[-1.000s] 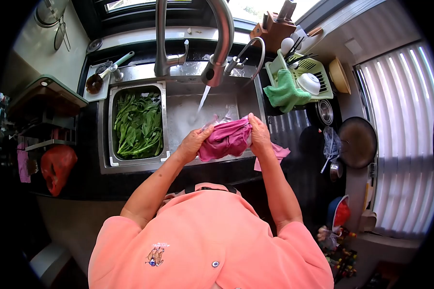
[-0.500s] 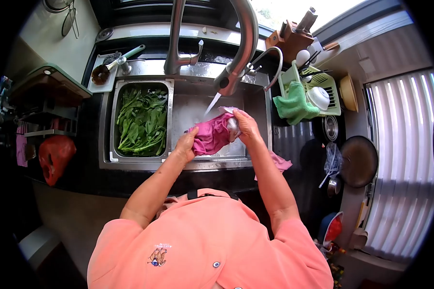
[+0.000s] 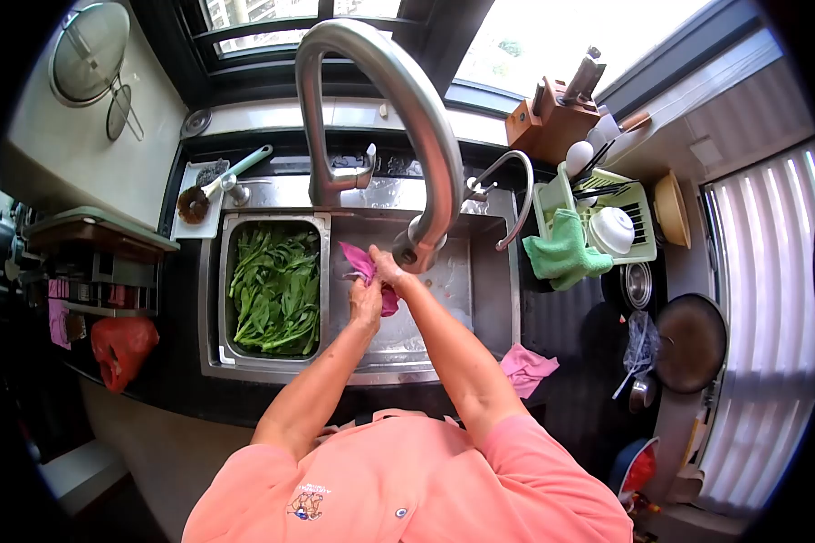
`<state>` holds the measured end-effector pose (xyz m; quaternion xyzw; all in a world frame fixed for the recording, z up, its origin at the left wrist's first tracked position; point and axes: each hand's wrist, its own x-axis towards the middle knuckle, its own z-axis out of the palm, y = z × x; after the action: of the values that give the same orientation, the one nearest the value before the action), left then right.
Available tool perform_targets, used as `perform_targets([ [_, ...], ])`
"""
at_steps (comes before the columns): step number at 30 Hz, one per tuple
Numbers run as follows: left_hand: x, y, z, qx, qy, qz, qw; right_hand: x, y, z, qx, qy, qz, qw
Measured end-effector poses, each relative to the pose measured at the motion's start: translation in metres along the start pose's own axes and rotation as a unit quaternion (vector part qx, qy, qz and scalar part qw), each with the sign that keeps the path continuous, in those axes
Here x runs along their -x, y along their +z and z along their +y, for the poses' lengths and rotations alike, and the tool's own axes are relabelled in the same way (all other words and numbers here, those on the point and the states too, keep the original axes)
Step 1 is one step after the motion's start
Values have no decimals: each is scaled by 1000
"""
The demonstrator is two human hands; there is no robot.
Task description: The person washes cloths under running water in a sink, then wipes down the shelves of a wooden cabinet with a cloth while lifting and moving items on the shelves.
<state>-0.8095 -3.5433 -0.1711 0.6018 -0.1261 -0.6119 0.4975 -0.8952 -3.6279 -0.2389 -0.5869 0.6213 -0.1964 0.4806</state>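
Observation:
Over the right basin (image 3: 430,339) of the steel sink, a wet pink cloth (image 3: 359,260) is bunched and twisted between my hands. My left hand (image 3: 365,303) is closed around its lower part. Just above and touching it, my right hand (image 3: 387,268) grips the upper part, with one cloth end sticking up and another hanging below. The tap spout (image 3: 419,244) is close to the right of my right hand. No water stream can be made out from it.
Leafy greens (image 3: 276,290) sit in a steel tray (image 3: 324,271) on the left. A second pink cloth (image 3: 527,369) lies at the sink's front right. On the right stand a green dish rack (image 3: 643,226) with a green towel (image 3: 566,253), a knife block (image 3: 552,122) and a pan (image 3: 690,344).
The cloth, spread between separated hands before, is now bunched tightly with the hands together. Both hands moved left of the tap. The visible water stream is gone, and the view has tilted up.

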Motion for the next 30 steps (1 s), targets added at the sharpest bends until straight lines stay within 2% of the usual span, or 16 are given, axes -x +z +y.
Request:
perform_targets([
  [1, -7, 3, -3, -2, 9, -4, 1000, 10, -8, -8, -28, 6, -8, 1000],
  [4, -26, 25, -1, 121, -148, 1, 981, 18, 10, 6, -20, -46, 60, 997],
  [5, -100, 1, -83, 254, -115, -150, 949, 22, 15, 7, -32, -32, 78, 996],
  [7, -224, -37, -217, 451, -142, -470, 745, 36, 17, -2, -75, 7, 96, 993],
  [8, -171, -17, -179, 422, -118, -269, 858, 42, 38, 9, 10, -32, 155, 987],
  [9, -160, -11, -164, 522, -186, -212, 805, 54, 37, 3, 10, -42, 177, 983],
  [10, -157, -13, -156, 509, -197, -188, 817, 67, 35, -3, 9, -51, 199, 979],
  [13, -159, -21, -136, 289, -174, -136, 931, 142, -15, -128, 121, -149, 245, 950],
  [14, -155, -25, -128, 211, -169, -112, 956, 139, -4, -109, 88, -92, 171, 977],
  [18, -112, -9, -117, -146, -57, -8, 988, 95, 13, -62, 84, 237, 191, 949],
  [20, -81, 3, -108, -332, 21, 5, 943, 69, 20, -24, -76, 323, 214, 919],
  [21, -66, 6, -99, -405, 53, -9, 913, 62, 21, 4, -248, 324, 108, 907],
  [23, -11, 7, -40, -528, 101, -85, 839, 50, 13, 51, -545, 291, -123, 777],
  [26, 6, -7, -25, -568, 171, -122, 796, 20, 35, 80, -530, 424, -193, 709],
  [29, 18, -5, -23, -440, 145, -41, 885, 37, 7, -9, -432, 390, -128, 803],
  [30, 21, -6, -12, -408, 75, -46, 909, 27, 11, -14, -404, 371, -121, 827],
])
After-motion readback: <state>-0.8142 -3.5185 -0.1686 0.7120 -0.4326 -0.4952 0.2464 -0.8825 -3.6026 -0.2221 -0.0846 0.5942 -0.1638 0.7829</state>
